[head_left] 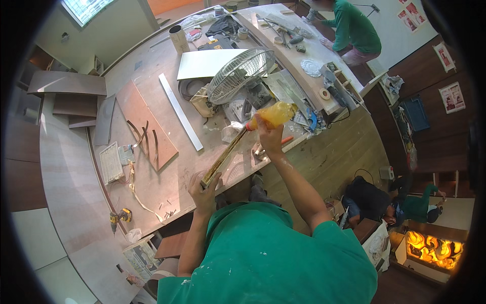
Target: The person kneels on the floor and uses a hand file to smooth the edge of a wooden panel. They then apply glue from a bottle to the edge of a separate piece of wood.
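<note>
My right hand [270, 136] is closed round a soft plastic bottle [277, 115] of yellow glue-like liquid. The bottle is tipped over, its red cap [249, 126] against the far end of a narrow wooden strip [224, 159]. My left hand [204, 194] grips the near end of that strip, just above the table's front edge. Brownish-yellow streaks run along the strip's face. Under and beside it is the worktable [190, 164]. A wire fan cage [238, 76] stands beyond the bottle, and a crumpled clear plastic bag [231, 133] lies beside the cap.
A brown board [144, 121] bearing dark curved strips and a long white strip [180, 112] lie on the left side. A yellow-and-black drill [120, 218] sits near the left edge. Across the table works a person in green [354, 30]; others crouch at lower right [372, 195].
</note>
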Available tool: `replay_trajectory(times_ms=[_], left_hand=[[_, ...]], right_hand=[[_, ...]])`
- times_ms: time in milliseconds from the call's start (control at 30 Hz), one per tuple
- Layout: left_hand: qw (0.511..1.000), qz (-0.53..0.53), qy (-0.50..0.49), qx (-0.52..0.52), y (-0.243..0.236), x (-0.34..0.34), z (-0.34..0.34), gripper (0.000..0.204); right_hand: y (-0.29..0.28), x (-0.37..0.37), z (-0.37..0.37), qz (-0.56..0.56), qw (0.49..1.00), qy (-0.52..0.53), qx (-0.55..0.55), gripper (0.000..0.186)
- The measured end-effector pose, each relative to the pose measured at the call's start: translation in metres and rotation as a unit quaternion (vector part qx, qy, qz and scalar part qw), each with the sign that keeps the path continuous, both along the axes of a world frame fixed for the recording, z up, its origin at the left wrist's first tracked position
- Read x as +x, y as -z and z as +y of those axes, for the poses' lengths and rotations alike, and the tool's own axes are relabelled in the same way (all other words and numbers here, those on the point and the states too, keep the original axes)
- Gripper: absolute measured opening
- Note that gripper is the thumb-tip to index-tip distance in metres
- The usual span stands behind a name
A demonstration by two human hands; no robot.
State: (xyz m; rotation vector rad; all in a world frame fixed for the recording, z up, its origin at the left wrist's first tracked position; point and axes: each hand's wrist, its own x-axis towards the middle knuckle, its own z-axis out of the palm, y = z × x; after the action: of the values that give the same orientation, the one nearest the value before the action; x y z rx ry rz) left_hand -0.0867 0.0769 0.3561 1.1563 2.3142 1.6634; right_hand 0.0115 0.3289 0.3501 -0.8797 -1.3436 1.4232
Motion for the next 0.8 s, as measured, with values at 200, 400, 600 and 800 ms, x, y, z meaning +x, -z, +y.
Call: replay_trajectory(times_ms=[200, 400, 600, 800], left_hand=[[1.000, 0.006, 0.004, -0.003, -0.005, 0.002, 0.003, 0.026], [1.000, -0.009, 0.010, -0.001, -0.006, -0.001, 0.003, 0.024], [0.995, 0.087, 0.037, -0.017, -0.010, -0.004, -0.005, 0.022], [0.999, 0.030, 0.030, -0.005, -0.010, -0.005, -0.005, 0.026]], right_hand=[[0.006, -0.005, -0.023, 0.035, 0.992, -0.011, 0.117, 0.015], [0.031, 0.008, 0.049, -0.054, 0.996, 0.004, 0.071, 0.019], [0.002, 0.006, 0.047, -0.011, 0.999, 0.034, 0.018, 0.023], [0.024, 0.008, 0.044, -0.039, 0.995, 0.033, 0.086, 0.021]])
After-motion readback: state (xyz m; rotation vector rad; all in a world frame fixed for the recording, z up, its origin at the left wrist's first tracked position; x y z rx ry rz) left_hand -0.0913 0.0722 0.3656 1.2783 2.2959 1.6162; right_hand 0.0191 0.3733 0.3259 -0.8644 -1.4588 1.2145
